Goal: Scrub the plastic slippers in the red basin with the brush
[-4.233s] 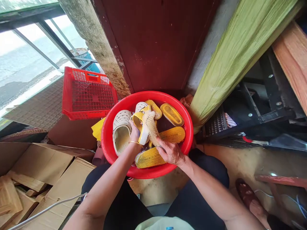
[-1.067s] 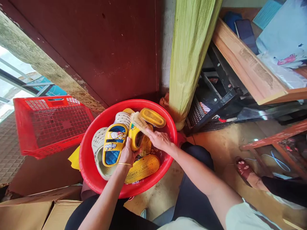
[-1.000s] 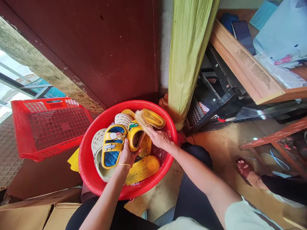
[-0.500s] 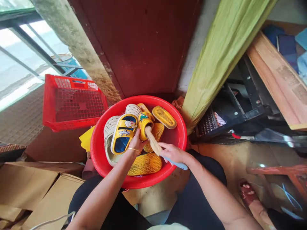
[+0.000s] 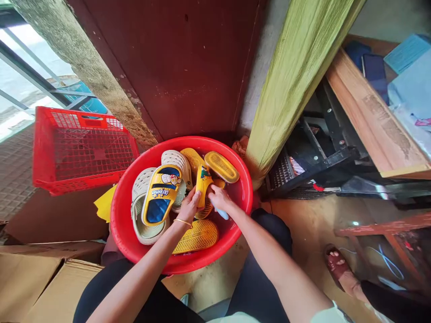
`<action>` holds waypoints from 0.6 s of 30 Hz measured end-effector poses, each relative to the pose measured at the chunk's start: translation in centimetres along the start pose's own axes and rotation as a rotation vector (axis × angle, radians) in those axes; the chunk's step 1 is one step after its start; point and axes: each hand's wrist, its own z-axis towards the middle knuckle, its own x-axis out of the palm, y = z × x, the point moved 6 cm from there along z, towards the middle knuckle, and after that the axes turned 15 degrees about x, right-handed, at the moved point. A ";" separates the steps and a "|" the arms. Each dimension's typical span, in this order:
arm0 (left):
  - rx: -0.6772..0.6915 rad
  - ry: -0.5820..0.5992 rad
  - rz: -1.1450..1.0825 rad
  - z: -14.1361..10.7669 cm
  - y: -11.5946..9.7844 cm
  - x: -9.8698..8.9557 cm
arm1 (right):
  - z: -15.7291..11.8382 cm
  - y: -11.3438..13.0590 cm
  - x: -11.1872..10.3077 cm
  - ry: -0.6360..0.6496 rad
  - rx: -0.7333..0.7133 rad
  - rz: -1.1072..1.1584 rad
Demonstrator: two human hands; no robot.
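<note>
A red basin [image 5: 117, 224] holds several yellow slippers and pale clogs, with some water at its right side. My left hand [image 5: 189, 207] grips a small yellow slipper [image 5: 203, 179] with a green figure on its strap. My right hand [image 5: 220, 199] is closed round the brush [image 5: 222, 214], whose blue handle end shows below the fingers; its bristles are hidden at the slipper's opening. Left of my left hand lies a yellow and blue slipper [image 5: 161, 193] on a pale clog [image 5: 144, 231]. A yellow sole [image 5: 198, 235] faces up near the basin's front.
A red crate [image 5: 84, 152] and cardboard boxes [image 5: 30, 278] are at the left. Behind the basin is a dark red panel [image 5: 188, 67]. A green curtain [image 5: 286, 89] hangs right of it. Another person's foot [image 5: 336, 264] rests on the floor at the right.
My right hand has moved in closer to the small slipper, and the brush's bristles have gone out of sight. The slipper is turned more sideways. The whole view has shifted, with the basin further left.
</note>
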 end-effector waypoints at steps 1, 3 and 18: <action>0.005 -0.006 -0.001 0.0 -0.1 -0.1 | 0.4 0.2 0.2 0.003 0.002 0.027; 0.011 -0.011 -0.024 0.2 -0.3 -0.5 | 1.0 0.5 0.8 0.067 -0.020 0.102; -0.084 -0.150 -0.215 2.2 2.3 -1.6 | -5.8 -2.9 -0.3 0.595 -0.107 -0.040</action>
